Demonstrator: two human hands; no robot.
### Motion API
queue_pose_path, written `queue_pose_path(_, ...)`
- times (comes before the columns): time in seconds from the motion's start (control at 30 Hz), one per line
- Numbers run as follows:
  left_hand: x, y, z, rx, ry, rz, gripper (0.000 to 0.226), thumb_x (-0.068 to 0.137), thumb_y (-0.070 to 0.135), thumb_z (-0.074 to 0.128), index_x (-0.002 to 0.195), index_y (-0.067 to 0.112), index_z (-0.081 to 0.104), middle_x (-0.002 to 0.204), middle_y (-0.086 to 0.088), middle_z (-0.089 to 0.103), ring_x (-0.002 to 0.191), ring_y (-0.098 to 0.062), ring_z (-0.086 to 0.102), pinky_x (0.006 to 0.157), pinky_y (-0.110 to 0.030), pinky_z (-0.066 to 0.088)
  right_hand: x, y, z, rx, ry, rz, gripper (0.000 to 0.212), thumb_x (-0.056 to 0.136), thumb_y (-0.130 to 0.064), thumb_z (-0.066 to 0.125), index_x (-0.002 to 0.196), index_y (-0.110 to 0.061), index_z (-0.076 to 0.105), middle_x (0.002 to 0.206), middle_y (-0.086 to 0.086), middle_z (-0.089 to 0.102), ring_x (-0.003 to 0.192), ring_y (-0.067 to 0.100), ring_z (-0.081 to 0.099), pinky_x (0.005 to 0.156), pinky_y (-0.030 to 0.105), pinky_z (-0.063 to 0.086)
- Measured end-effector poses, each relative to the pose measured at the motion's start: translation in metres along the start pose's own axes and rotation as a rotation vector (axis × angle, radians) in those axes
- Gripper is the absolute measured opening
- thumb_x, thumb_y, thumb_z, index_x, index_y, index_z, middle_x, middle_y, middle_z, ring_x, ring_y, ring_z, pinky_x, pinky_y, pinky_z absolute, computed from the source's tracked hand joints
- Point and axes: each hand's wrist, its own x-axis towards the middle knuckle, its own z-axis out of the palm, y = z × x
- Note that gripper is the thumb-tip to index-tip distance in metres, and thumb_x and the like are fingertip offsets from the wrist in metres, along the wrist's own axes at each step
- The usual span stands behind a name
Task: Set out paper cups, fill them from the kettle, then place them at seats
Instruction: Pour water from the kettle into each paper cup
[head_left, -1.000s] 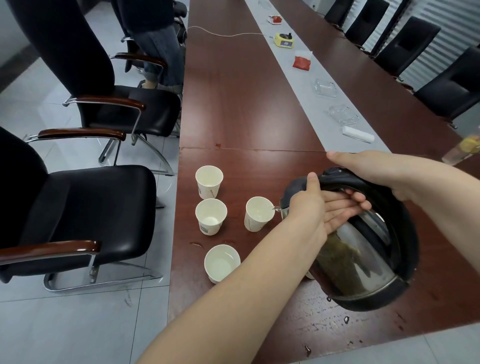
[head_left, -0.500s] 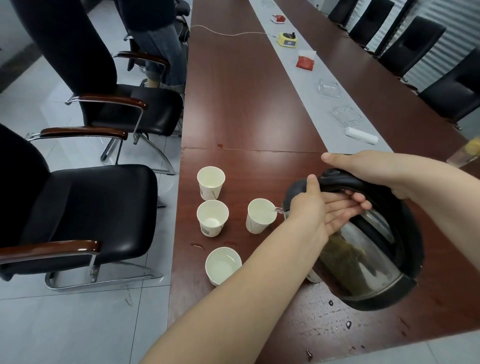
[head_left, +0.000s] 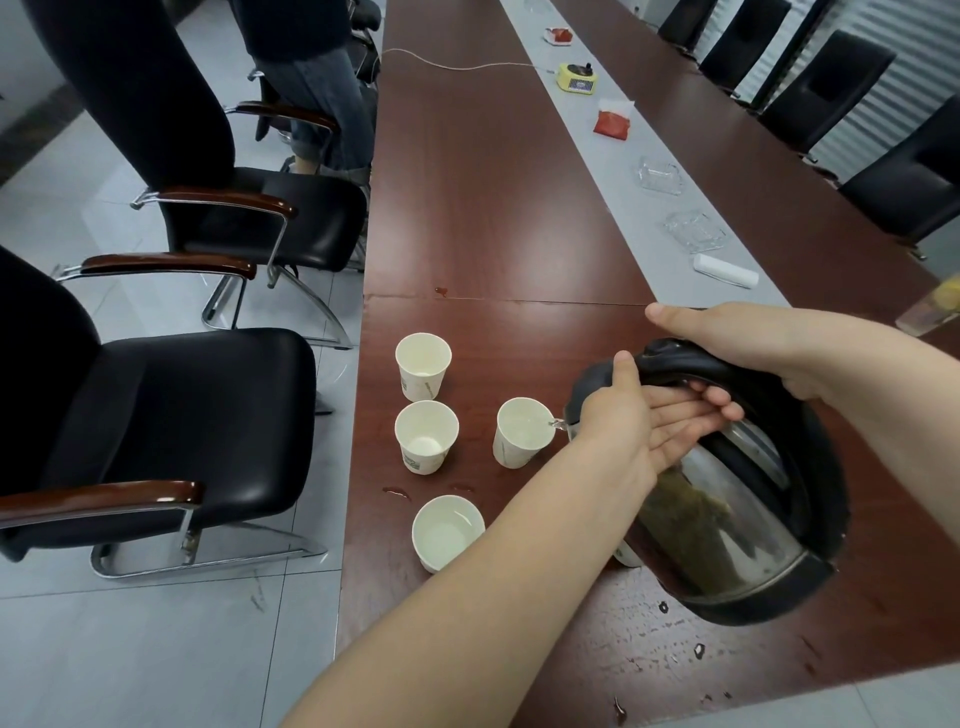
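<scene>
Tilting over the table, the kettle has its spout at the rim of one cup. Three more cups stand to its left. The right hand grips the handle, its fingers mostly hidden. The left hand presses straight fingers on the lid. The green print on the cups is unreadable. Nothing has visibly moved since a second ago.

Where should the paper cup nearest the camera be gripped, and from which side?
Grip the nearest cup round its side wall below the rim, coming from the side toward the table edge. It stands upright, open-topped, and seems to hold liquid, so a rim pinch may spill it; the left forearm crosses its other side.
</scene>
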Motion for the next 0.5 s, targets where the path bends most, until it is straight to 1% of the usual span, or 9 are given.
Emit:
queue_pose_path(0.17, 0.0014, 0.0004, -0.0016, 0.011, 0.001, -0.002, 0.071, 0.100, 0.052, 0.024, 0.074, -0.002, 0.062, 0.057, -0.008, 0.067, 0.045, -0.015, 0.065, 0.037, -0.015, 0.045, 0.0001, -0.0013, -0.0002, -0.015, -0.004, 0.005, 0.069, 0.094, -0.062, 0.035, 0.057, -0.005, 0.049, 0.036, 0.006, 0.044, 0.027, 0.017, 0.041, 0.049, 0.027, 0.041)
queue_pose_path(0.33, 0.0015, 0.0010, -0.0024, 0.023, -0.001, -0.004, 0.072, 0.100, 0.053, 0.024, 0.073, -0.002, 0.061, 0.057, -0.008, 0.067, 0.045, -0.015, 0.065, 0.037, -0.015, 0.045, -0.0001, -0.0011, 0.0005, 0.008, -0.002, -0.010, 0.065, 0.095, -0.060, 0.035, 0.059, -0.008, 0.050, 0.035, 0.005, 0.043, 0.026, 0.016, 0.041, 0.050, 0.028, 0.040)
queue_pose_path(0.5, 0.0011, -0.0013, -0.0023, 0.027, -0.001, 0.011, 0.071, 0.101, 0.052, 0.023, 0.073, -0.002, 0.061, 0.054, -0.007, 0.066, 0.044, -0.015, 0.065, 0.037, -0.014, 0.044, 0.0026, 0.0033, 0.0013, 0.022, -0.003, 0.010, 0.070, 0.093, -0.063, 0.036, 0.057, -0.005, 0.049, 0.037, 0.007, 0.044, 0.029, 0.019, 0.041, 0.049, 0.027, 0.040)
